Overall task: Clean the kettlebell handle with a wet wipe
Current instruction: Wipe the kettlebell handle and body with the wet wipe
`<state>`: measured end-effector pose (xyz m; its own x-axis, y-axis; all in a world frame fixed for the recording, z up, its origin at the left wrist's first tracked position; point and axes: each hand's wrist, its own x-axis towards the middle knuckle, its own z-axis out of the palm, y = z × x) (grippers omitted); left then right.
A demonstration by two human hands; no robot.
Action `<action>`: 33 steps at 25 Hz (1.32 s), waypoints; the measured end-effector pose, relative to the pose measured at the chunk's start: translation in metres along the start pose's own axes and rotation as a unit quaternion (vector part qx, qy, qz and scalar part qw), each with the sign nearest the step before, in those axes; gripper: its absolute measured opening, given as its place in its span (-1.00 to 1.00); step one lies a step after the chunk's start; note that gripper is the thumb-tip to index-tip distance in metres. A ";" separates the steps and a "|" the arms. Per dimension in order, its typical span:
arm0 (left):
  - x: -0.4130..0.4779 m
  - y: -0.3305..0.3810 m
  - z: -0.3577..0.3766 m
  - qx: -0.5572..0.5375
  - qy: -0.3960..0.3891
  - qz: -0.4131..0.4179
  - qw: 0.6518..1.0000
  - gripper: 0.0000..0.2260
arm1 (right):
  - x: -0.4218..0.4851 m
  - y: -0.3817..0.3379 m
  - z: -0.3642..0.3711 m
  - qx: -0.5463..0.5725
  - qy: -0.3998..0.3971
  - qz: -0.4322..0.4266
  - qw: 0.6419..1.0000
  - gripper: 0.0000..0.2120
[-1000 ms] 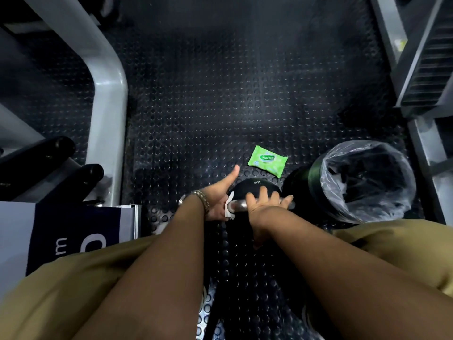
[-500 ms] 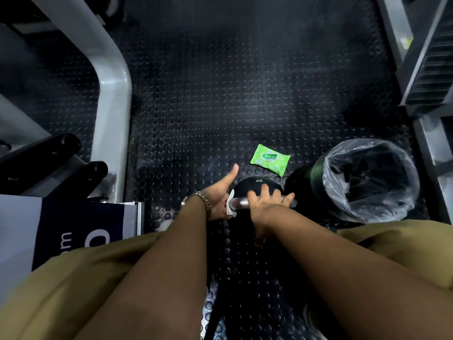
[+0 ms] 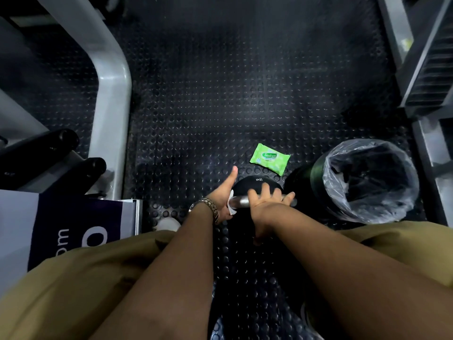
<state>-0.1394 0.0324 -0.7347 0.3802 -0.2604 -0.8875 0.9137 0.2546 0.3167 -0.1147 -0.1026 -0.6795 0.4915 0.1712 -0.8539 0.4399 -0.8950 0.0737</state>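
A black kettlebell (image 3: 255,183) stands on the studded rubber floor between my knees, its steel handle (image 3: 241,201) running left to right. My right hand (image 3: 266,203) grips the handle from above, fingers curled over it. My left hand (image 3: 224,195), a metal watch on its wrist, holds a white wet wipe (image 3: 231,204) against the handle's left end with the thumb stuck out forward. The fingers of that hand are hidden behind the handle.
A green wet-wipe pack (image 3: 270,158) lies just beyond the kettlebell. A black bin (image 3: 367,180) lined with clear plastic stands to the right. A grey machine frame (image 3: 111,99) and black padded bars (image 3: 49,148) are on the left, a printed board (image 3: 68,229) beside my left knee.
Both hands stay on the handle; the left hand with the wipe has shifted only slightly at the handle's left end. The view has drifted a little.
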 end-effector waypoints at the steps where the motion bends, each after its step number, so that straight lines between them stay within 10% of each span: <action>1: -0.004 0.003 -0.003 0.014 -0.007 -0.005 1.000 -0.01 | -0.001 0.001 0.000 0.003 0.001 -0.001 1.000 0.19; 20: -0.033 0.039 -0.034 0.100 -0.115 -0.093 0.984 0.23 | 0.000 0.003 0.000 0.000 0.002 -0.019 1.000 0.21; 26: 0.005 0.000 0.001 0.041 0.005 -0.016 0.999 0.01 | 0.002 0.003 0.003 0.005 0.008 -0.017 1.000 0.19; 33: -0.035 0.038 -0.026 0.121 -0.101 -0.081 0.984 0.22 | -0.002 0.004 0.000 0.013 0.009 -0.026 1.000 0.21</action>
<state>-0.1214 0.0756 -0.7004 0.2247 -0.4654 -0.8561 0.9631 -0.0278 0.2679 -0.1141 -0.1070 -0.6777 0.4813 0.2255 -0.8470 0.4465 -0.8946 0.0155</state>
